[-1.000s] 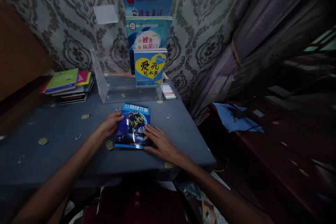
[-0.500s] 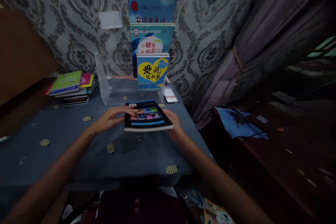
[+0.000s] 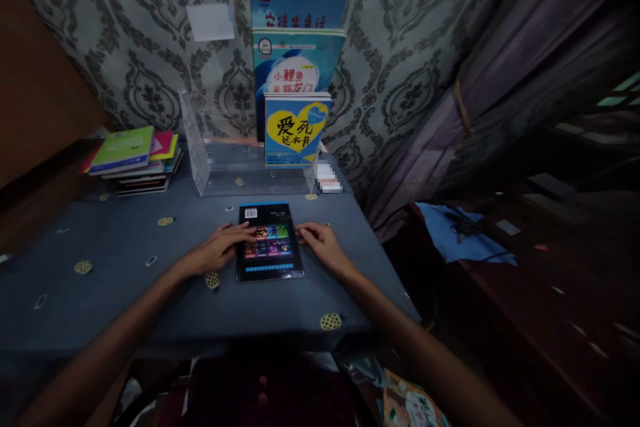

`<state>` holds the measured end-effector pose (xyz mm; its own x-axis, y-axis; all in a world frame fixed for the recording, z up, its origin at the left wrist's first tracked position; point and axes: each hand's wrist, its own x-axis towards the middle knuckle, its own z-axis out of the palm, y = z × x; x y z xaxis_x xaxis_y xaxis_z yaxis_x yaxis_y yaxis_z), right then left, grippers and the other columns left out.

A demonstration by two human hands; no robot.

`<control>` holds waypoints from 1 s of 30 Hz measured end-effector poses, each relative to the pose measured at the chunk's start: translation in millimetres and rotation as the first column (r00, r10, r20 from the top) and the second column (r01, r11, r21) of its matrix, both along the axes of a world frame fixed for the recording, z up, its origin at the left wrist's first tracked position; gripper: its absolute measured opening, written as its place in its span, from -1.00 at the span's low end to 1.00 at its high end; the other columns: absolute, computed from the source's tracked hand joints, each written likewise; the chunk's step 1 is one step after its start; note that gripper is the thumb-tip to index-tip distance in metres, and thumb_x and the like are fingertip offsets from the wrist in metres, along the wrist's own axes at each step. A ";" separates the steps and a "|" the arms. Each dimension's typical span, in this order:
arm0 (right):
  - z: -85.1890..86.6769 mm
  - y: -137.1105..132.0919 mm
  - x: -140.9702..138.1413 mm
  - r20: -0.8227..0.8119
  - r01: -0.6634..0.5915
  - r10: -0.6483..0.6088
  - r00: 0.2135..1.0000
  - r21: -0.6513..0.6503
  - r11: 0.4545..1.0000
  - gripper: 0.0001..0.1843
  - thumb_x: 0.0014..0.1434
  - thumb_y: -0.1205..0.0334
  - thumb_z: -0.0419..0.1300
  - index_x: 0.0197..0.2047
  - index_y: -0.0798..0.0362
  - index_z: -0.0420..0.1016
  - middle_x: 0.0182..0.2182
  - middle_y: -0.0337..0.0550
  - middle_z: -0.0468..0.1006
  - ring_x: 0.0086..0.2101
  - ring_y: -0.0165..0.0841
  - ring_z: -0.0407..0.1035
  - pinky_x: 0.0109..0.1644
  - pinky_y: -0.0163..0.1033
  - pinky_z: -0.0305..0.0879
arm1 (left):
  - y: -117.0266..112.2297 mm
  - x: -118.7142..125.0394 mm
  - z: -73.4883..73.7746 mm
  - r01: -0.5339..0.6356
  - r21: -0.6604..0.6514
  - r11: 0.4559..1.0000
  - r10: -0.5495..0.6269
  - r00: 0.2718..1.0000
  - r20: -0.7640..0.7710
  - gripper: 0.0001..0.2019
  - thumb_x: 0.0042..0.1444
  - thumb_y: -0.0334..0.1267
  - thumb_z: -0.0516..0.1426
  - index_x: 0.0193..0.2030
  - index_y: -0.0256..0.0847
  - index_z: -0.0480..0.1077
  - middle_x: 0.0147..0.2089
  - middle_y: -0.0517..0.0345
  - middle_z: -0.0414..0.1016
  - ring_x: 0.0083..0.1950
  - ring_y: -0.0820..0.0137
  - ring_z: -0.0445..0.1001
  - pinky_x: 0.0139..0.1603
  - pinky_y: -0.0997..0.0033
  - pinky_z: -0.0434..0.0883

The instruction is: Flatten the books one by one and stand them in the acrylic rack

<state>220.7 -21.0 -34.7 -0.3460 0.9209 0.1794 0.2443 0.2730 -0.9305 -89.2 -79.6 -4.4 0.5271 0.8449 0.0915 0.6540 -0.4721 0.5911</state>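
Note:
A black book (image 3: 270, 267) lies flat on the cloth-covered table, its back cover up, showing a barcode and rows of small colourful pictures. My left hand (image 3: 225, 245) rests over its left edge with fingers stretched out flat on the cover. At the right edge is my right hand (image 3: 324, 245), its fingers loosely bent and the thumb apart, not wrapped round the book. Behind the book stands a clear acrylic rack (image 3: 195, 147). In the rack's right part, a blue book with a yellow heart (image 3: 296, 130) stands before a teal book (image 3: 300, 47) and a taller blue book (image 3: 305, 0).
A stack of books (image 3: 125, 153) sits at the table's back left. White paper (image 3: 210, 21) is on the patterned wall. Right of the table (image 3: 125, 307) hangs a tied curtain (image 3: 425, 133), with a dark red surface (image 3: 520, 293) bearing a blue cloth (image 3: 457, 233) beyond.
The black book has gone from tilted in both hands to flat on the table. My right hand has come out from under its right side. The view has shifted slightly.

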 end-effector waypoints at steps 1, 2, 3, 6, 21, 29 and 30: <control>3.8 -2.2 -2.3 0.070 0.017 -0.022 0.997 0.072 0.997 -0.59 0.29 -0.08 0.10 -0.13 0.03 0.62 -0.23 -0.05 0.66 -0.24 -0.20 0.55 -0.13 -0.03 0.55 | 2.7 0.3 0.0 -0.021 0.014 1.000 0.021 1.000 -0.003 -0.49 0.20 -0.48 0.01 0.23 -0.02 0.43 0.41 0.11 0.35 0.48 0.22 0.22 0.50 -0.14 0.05; 8.1 -4.4 -6.3 0.137 0.023 -0.044 0.990 0.151 0.988 -0.61 0.33 -0.03 0.07 -0.11 0.03 0.62 -0.22 -0.04 0.66 -0.23 -0.19 0.54 -0.09 -0.01 0.54 | 5.8 1.0 -0.9 -0.054 0.039 0.998 0.055 0.998 -0.007 -0.54 0.24 -0.43 0.01 0.23 -0.06 0.44 0.39 0.07 0.37 0.44 0.21 0.28 0.49 -0.09 0.11; 12.6 -6.4 -12.3 0.195 0.013 -0.059 0.979 0.228 0.974 -0.62 0.36 0.03 0.04 -0.08 0.03 0.62 -0.19 -0.02 0.66 -0.19 -0.18 0.54 -0.03 0.02 0.52 | 9.3 1.9 -2.6 -0.101 0.074 0.992 0.102 0.995 -0.012 -0.58 0.28 -0.37 0.01 0.22 -0.10 0.44 0.38 0.00 0.39 0.42 0.19 0.32 0.47 -0.06 0.16; 23.4 -8.8 -43.4 0.288 -0.130 0.028 0.957 0.343 0.930 -0.59 0.42 0.10 -0.04 0.07 0.02 0.57 -0.02 0.01 0.63 0.03 -0.15 0.49 0.21 0.06 0.40 | 19.3 5.2 -11.0 -0.243 0.190 0.951 0.253 0.967 -0.026 -0.60 0.33 -0.22 0.02 0.24 -0.23 0.41 0.36 -0.16 0.38 0.40 0.10 0.33 0.44 -0.07 0.20; 28.5 25.9 -136.4 0.520 -0.472 0.301 0.799 0.232 0.850 -0.26 0.45 -0.20 -0.11 0.42 0.21 0.20 0.40 0.19 0.23 0.42 -0.10 0.05 0.48 0.10 -0.02 | 25.4 4.9 -25.1 -0.235 0.287 0.928 0.254 0.967 -0.028 -0.56 0.30 -0.29 0.03 0.31 -0.20 0.32 0.36 -0.10 0.37 0.42 0.09 0.24 0.45 -0.10 0.18; 14.8 32.0 -109.5 0.557 -0.415 0.211 0.804 0.270 0.869 -0.22 0.42 -0.23 -0.08 0.42 0.22 0.21 0.42 0.24 0.16 0.43 -0.07 0.00 0.50 0.15 -0.04 | 23.5 5.6 -24.3 -0.299 0.251 0.921 0.316 0.948 -0.031 -0.59 0.32 -0.19 0.05 0.25 -0.19 0.39 0.37 -0.10 0.38 0.43 0.01 0.24 0.44 -0.15 0.16; 13.3 33.2 -101.8 0.563 -0.401 0.194 0.804 0.272 0.875 -0.22 0.42 -0.23 -0.07 0.42 0.22 0.21 0.42 0.25 0.16 0.43 -0.06 0.00 0.50 0.16 -0.04 | 23.3 5.7 -23.7 -0.304 0.246 0.920 0.320 0.947 -0.028 -0.60 0.32 -0.18 0.04 0.24 -0.18 0.40 0.37 -0.10 0.37 0.43 0.01 0.24 0.44 -0.16 0.15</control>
